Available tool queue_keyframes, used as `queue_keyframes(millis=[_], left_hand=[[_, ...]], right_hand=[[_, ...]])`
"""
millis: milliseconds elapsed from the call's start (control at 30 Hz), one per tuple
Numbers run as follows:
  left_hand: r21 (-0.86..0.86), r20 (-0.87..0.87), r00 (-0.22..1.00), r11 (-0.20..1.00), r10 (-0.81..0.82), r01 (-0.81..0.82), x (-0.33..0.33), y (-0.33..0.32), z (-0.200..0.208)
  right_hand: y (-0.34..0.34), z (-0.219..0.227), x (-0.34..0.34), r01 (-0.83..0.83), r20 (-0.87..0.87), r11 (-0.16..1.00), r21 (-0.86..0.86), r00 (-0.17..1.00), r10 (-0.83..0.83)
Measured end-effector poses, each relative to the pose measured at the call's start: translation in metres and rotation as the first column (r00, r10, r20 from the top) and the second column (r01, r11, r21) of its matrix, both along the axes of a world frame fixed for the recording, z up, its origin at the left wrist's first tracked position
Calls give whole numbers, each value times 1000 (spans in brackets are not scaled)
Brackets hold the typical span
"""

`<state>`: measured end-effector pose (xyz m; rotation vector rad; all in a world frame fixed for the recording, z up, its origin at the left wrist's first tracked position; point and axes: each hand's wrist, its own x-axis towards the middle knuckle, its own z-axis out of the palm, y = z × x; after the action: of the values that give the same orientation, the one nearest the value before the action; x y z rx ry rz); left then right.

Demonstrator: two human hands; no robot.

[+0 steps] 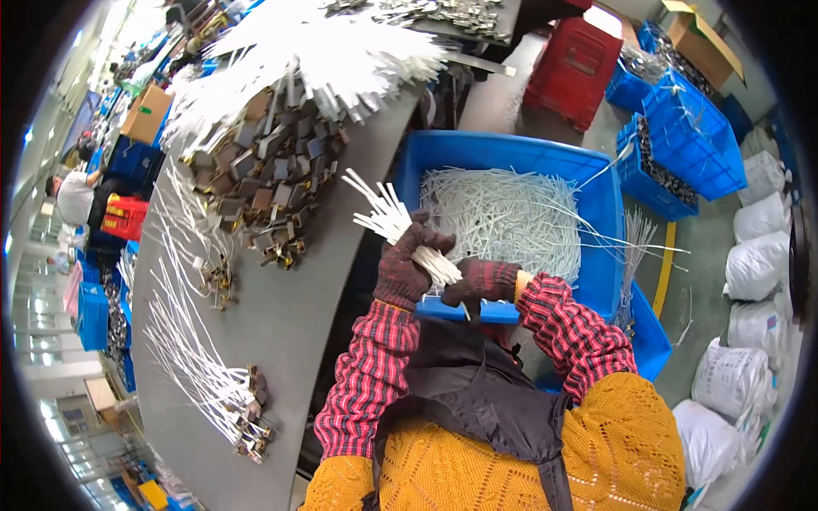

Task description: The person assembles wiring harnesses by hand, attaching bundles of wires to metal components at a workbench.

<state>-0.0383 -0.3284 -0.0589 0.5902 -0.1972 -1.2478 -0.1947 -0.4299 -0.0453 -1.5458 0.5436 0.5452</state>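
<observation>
My left hand [405,266], in a dark knitted glove, is closed round a bundle of thin white tubes [381,209]. Their upper ends fan out past the fingers and the lower ends point at my other hand. My right hand [486,279], gloved the same way, has its fingers bent at those lower ends; what they pinch is hidden. Both hands are over the near left part of a blue bin [520,146], which holds a thick layer of loose white tubes [503,217].
On the grey table [290,341] at left are a large pile of white-wired parts with dark square blocks [277,162] and a smaller wired bunch [209,383]. Blue crates [690,136], a red plastic container [575,72] and white sacks [728,379] stand at right.
</observation>
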Motion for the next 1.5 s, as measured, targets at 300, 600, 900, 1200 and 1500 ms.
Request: queue_keyframes(millis=[300,600,900,1200,1500], left_hand=[[-63,480,679,794,556,-605,87,137,73],[44,852,366,645,375,-763,128,271,75],[70,678,443,548,587,-833,127,291,53],[-64,488,454,549,745,-833,126,300,43],[199,785,466,546,408,-814,119,304,58]], right_hand=[[2,-18,-10,-147,-30,721,-677,984,173],[158,98,198,105,936,990,-93,348,51],[246,103,278,-12,955,987,-163,250,160],[299,22,261,363,644,833,419,528,-554],[256,105,294,16,855,903,429,315,-412]])
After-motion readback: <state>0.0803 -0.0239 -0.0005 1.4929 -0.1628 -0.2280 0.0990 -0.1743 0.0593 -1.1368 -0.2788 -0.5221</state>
